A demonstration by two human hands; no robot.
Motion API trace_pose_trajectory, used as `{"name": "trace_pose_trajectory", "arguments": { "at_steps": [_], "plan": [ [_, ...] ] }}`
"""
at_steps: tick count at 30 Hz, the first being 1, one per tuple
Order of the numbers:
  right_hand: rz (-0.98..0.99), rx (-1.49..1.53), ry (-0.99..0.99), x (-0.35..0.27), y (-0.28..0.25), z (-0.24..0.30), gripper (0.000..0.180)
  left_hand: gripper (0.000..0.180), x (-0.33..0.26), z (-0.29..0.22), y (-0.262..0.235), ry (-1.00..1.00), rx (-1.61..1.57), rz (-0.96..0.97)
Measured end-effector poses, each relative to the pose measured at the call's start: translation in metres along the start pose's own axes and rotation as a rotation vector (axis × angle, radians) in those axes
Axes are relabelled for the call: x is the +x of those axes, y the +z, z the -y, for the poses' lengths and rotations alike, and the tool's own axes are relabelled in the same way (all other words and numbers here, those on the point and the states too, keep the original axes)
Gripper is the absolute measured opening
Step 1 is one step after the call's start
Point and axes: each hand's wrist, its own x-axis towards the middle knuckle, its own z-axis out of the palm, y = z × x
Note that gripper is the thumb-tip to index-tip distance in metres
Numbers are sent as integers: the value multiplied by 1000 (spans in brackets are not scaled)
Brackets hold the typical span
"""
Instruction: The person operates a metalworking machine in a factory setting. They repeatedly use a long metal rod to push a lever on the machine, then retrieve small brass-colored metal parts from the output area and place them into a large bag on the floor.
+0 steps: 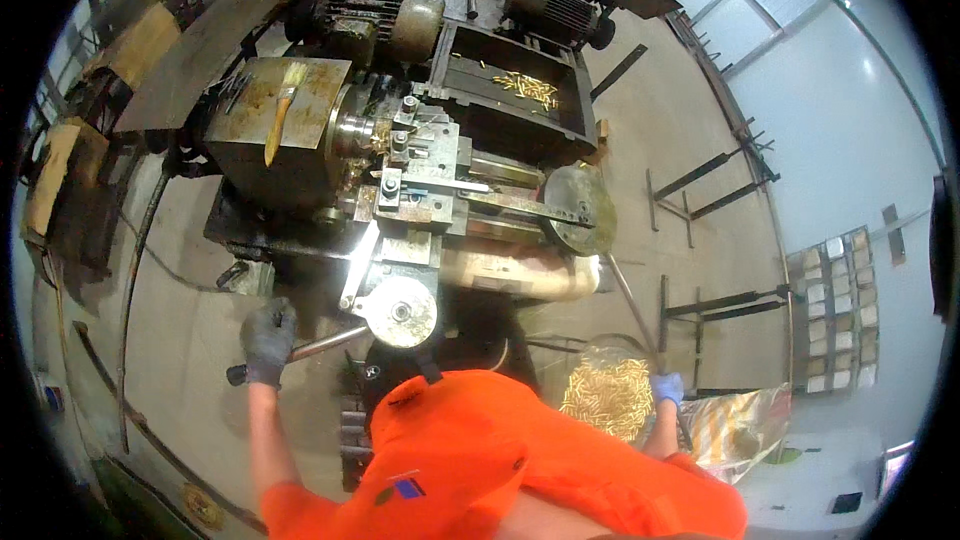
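Note:
A grey glove covers my left hand (268, 338), which hangs left of the lathe (400, 210) with its fingers curled. Under its wrist passes a metal lever (330, 342) with a black knob, coming from the round cross-slide dial (400, 311). Whatever may be in those fingers is hidden. My right hand (667, 388), in a blue glove, is closed around a long lever handle (632, 302) that slants down from the lathe's right end. Beside it sits a round container of small brass-coloured pieces (607, 398). Metal chips surround the chuck (352, 133).
A brush (284, 115) lies on the headstock cover (250, 120). More brass pieces (527, 88) lie in a dark metal tray (480, 100) behind the tool post. Metal stands (700, 180) rise on the right. A striped sack (740, 427) lies near my right hand.

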Motion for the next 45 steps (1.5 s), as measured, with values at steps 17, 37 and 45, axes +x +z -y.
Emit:
{"name": "trace_pose_trajectory", "arguments": {
  "at_steps": [17,37,45],
  "plan": [
    [-390,19,-406,45,0,155,39,16,-7,68,-43,-178,-49,-25],
    [-314,-171,-540,266,-23,282,42,25,-116,38,-10,-713,-404,67],
    [-255,-148,-581,255,-13,246,35,25,-163,-7,-3,-825,-473,60]
  ]
}}
